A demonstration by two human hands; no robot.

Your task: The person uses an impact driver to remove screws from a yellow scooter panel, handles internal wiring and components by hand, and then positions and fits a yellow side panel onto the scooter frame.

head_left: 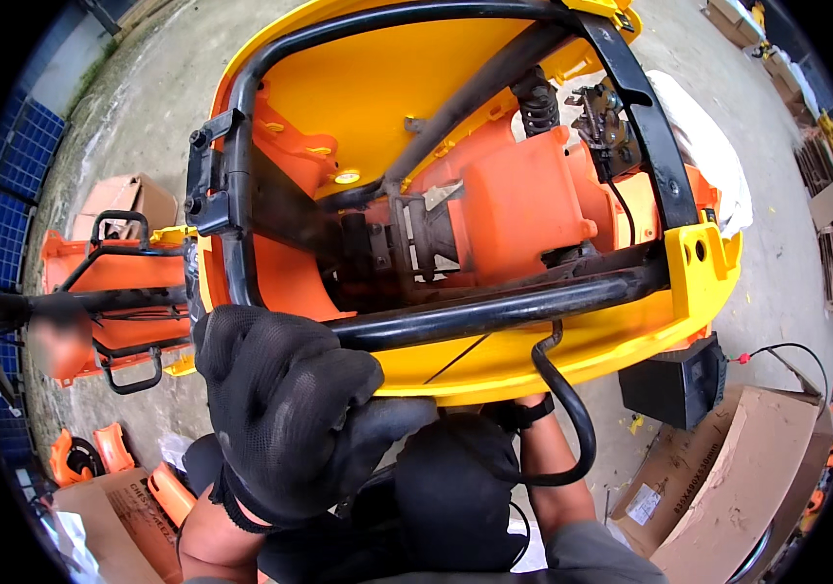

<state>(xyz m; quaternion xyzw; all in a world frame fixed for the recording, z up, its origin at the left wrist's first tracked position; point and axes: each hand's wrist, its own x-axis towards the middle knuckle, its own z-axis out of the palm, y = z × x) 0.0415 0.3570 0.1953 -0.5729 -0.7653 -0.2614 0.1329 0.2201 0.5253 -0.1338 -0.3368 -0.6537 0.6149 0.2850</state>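
Observation:
A yellow plastic body shell (523, 365) with a black tubular frame (494, 307) fills the middle, its open inside facing up. My left hand (290, 399), in a black knit glove, is closed round the shell's near left edge, beside the black tube. My right forearm (553, 457), with a dark band at the wrist, reaches up beneath the shell's near edge; the hand's fingers are hidden there. Inside the frame sit orange plastic panels (514, 195) and a dark coil spring (536, 102). A bent black rod (582, 428) hangs down near my right forearm.
To the left lies an orange body with black bars (129, 302), beside a cardboard box (124, 204). A black box (674, 382) and a large open carton (728, 477) stand at right. Orange parts (95, 453) and another carton (124, 526) lie lower left. Blue mesh crates (27, 165) line the wall.

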